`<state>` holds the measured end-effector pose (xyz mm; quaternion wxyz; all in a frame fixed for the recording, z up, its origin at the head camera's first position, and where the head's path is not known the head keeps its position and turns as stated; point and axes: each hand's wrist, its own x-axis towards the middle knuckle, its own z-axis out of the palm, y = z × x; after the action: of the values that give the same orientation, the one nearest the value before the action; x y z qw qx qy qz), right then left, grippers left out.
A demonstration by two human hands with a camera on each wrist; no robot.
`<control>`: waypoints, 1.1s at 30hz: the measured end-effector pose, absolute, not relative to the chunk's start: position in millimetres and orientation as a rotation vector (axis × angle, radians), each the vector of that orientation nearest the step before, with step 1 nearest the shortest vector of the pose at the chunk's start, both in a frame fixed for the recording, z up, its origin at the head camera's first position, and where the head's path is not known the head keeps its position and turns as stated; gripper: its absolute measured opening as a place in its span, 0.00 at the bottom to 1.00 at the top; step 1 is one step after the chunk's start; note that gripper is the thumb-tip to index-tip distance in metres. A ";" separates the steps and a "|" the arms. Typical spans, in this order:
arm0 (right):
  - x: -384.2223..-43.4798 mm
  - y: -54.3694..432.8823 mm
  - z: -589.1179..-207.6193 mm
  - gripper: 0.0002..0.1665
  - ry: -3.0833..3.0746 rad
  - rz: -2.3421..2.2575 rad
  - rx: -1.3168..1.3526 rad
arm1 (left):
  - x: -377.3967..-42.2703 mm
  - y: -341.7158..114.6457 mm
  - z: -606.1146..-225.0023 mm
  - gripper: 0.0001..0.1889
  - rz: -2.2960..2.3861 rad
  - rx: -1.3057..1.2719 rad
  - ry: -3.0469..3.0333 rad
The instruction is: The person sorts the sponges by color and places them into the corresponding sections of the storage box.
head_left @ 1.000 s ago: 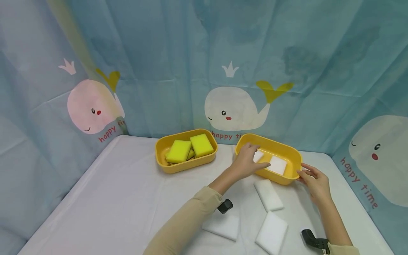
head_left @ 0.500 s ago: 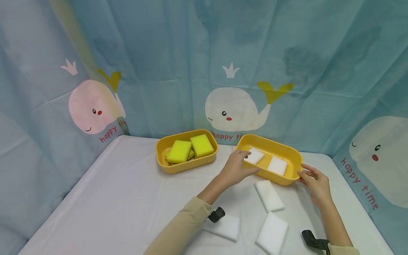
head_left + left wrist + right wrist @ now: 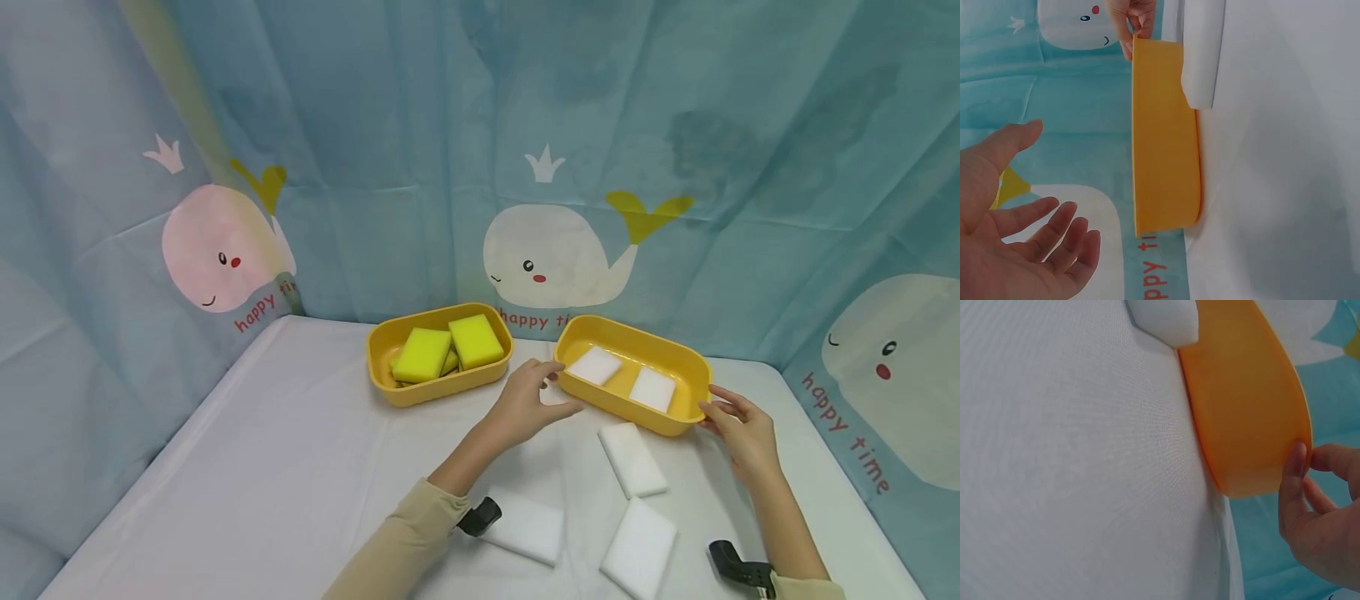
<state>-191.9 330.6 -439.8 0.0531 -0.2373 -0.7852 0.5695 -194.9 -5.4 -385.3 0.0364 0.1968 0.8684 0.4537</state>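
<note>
My right hand pinches the right-end rim of a yellow oblong tub, thumb outside against the wall in the right wrist view, where the tub stands at the table's edge. Two white sponges lie flat and apart inside it. My left hand is just off the tub's near left corner, fingers spread and holding nothing; in the left wrist view that hand is well apart from the tub wall. On the table in front lie a white sponge, another white sponge and a third white sponge by the left wrist.
A second yellow tub to the left holds several yellow sponges, some stacked. Behind both tubs hangs a blue curtain with whale prints. A white cloth covers the table.
My left hand has drawn back from inside the right tub, leftward and toward me, baring the left white sponge inside. The right hand stays on the rim.
</note>
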 end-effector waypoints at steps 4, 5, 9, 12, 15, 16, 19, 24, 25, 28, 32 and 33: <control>-191.9 330.8 -440.1 0.36 -2.386 1.728 -0.721 | -191.9 -14.8 -388.5 0.36 1.414 0.590 2.650; -191.9 330.9 -440.1 0.36 -2.386 1.726 -0.719 | -190.9 -17.1 -388.9 0.36 1.417 0.588 2.644; -192.0 331.3 -439.9 0.36 -2.383 1.728 -0.725 | -186.5 -25.3 -389.9 0.36 1.403 0.591 2.631; -192.0 331.3 -439.4 0.36 -2.381 1.734 -0.722 | -183.4 -31.7 -390.7 0.35 1.386 0.594 2.624; -192.0 331.3 -439.3 0.36 -2.384 1.735 -0.715 | -181.4 -38.4 -392.7 0.35 1.382 0.608 2.612; -191.9 331.2 -439.4 0.36 -2.385 1.736 -0.712 | -180.8 -40.7 -393.4 0.35 1.383 0.620 2.605; -191.6 331.2 -439.2 0.36 -2.386 1.735 -0.707 | -178.8 -47.0 -395.8 0.35 1.372 0.656 2.586; -191.4 331.0 -439.4 0.36 -2.378 1.733 -0.697 | -172.3 -55.2 -398.2 0.35 1.348 0.702 2.541; -191.4 331.0 -439.6 0.36 -2.377 1.733 -0.695 | -170.7 -56.6 -399.2 0.35 1.341 0.707 2.532; -191.3 330.8 -439.7 0.36 -2.374 1.731 -0.689 | -166.2 -60.7 -401.9 0.36 1.324 0.732 2.506; -191.1 330.4 -439.8 0.35 -2.381 1.726 -0.685 | -161.2 -65.7 -405.4 0.36 1.301 0.752 2.473; -191.2 330.4 -439.7 0.35 -2.382 1.724 -0.685 | -160.3 -66.9 -406.0 0.36 1.294 0.758 2.466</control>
<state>-191.2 330.4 -439.7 0.0610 -0.2264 -0.7875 0.5699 -160.3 -66.9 -406.0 0.1272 0.2606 0.8475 0.4447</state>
